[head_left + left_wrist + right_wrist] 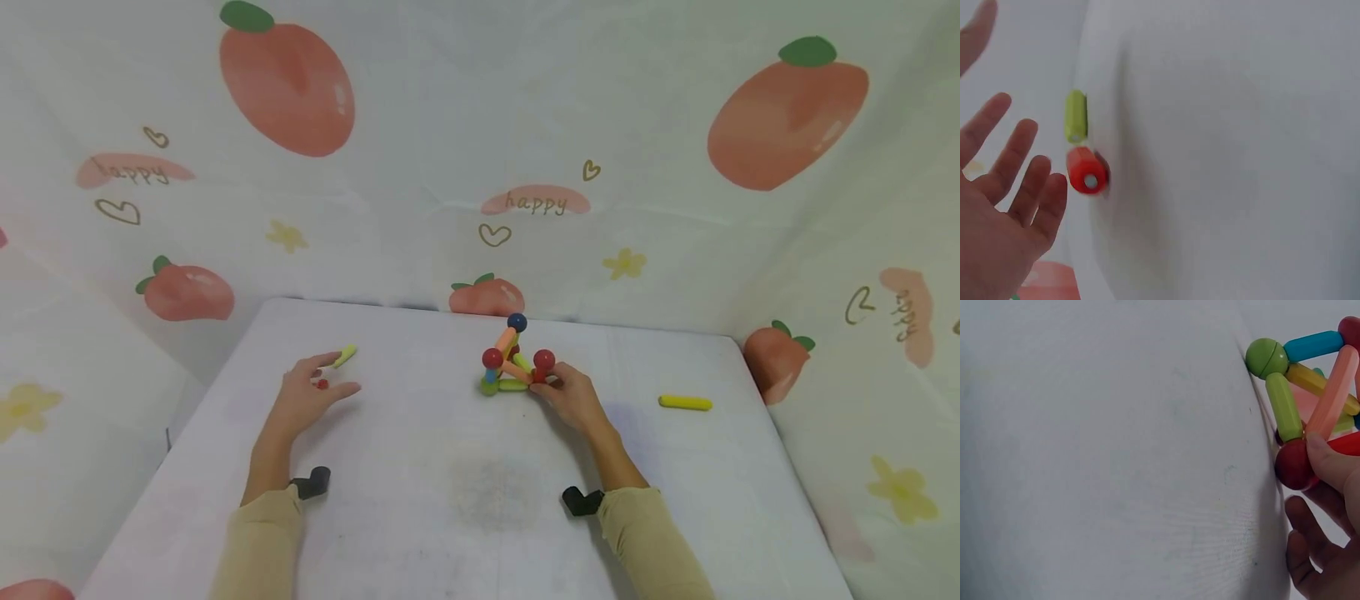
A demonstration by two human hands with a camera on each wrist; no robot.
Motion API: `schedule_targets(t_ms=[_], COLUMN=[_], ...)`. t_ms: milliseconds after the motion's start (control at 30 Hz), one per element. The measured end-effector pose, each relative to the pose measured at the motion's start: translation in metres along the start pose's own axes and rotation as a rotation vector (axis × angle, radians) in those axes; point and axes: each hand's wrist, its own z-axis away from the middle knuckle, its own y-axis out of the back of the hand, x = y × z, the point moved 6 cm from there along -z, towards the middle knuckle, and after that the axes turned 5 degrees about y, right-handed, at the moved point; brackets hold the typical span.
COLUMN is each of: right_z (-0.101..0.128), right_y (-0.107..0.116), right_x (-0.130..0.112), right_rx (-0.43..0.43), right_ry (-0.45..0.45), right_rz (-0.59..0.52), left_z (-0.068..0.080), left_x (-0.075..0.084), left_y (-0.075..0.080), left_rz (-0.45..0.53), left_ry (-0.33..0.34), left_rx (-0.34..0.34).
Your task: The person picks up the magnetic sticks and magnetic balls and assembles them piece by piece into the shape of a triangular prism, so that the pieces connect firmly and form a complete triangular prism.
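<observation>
A: Why is the right hand (572, 397) at the toy frame (513, 360)?
B: Its grip pinches a red ball (1294, 464) at the frame's corner — I think to steady it on the surface (480, 517).
A: And the left hand (307, 398)?
B: Fingers apart, holding nothing, over a red stick (1087, 170) and a green stick (1075, 116). The cloth behind reads "happy" (536, 202).

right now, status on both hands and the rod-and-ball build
Left hand open, fingers spread beside red rod and green rod. Right hand gripping rod-and-ball build at its base. Yellow rod lies apart, nothing blocking.
</observation>
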Motion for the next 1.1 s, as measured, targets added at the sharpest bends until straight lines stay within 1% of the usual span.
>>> schedule_targets(t_ms=[67,133,300,367,433,500,567,633,700,800,867,933,1000,1100], right_z=[-0.001,-0.001,-0.001,-0.001,-0.001,-0.001,0.000,0.000,-0.001,-0.001,0.000,0.000,0.000,0.000], right_y=[-0.001,-0.002,-0.002,-0.002,-0.001,-0.001,-0.001,-0.001,-0.001,-0.002,-0.002,-0.002,-0.002,-0.002], right_x=[0.001,0.003,0.005,0.005,0.005,0.005,0.005,0.006,0.006,0.005,0.005,0.006,0.006,0.007], right_rx=[-0.003,-0.004,0.002,0.009,0.010,0.010,0.009,0.012,0.018,0.017,0.013,0.009,0.008,0.013], right_ry=[-0.010,-0.011,-0.011,-0.009,-0.006,-0.004,-0.006,-0.008,-0.011,-0.011,-0.016,-0.023,-0.024,-0.023], right_rz=[0.000,0.006,0.004,-0.007,-0.016,-0.027,-0.031,-0.021,-0.019,-0.022,-0.026,-0.026,-0.026,-0.030], left_z=[0.002,0.002,-0.001,0.000,0.002,0.006,0.008,0.011,0.015,0.020,0.021,0.020,0.017,0.013], left_x=[-0.011,-0.018,-0.029,-0.030,-0.030,-0.026,-0.017,-0.003,0.017,0.057,0.086,0.115,0.141,0.173], left_y=[0.004,0.005,0.005,0.005,0.006,0.007,0.009,0.010,0.012,0.014,0.011,0.004,-0.008,-0.033], left_rz=[-0.016,-0.039,-0.135,-0.156,-0.168,-0.177,-0.190,-0.194,-0.181,-0.141,-0.104,-0.045,0.026,0.100], left_ry=[0.035,0.054,0.070,0.086,0.116,0.137,0.140,0.117,0.070,-0.049,-0.143,-0.240,-0.329,-0.432], left_rx=[-0.004,0.001,0.029,0.038,0.052,0.068,0.088,0.110,0.135,0.175,0.187,0.182,0.170,0.125])
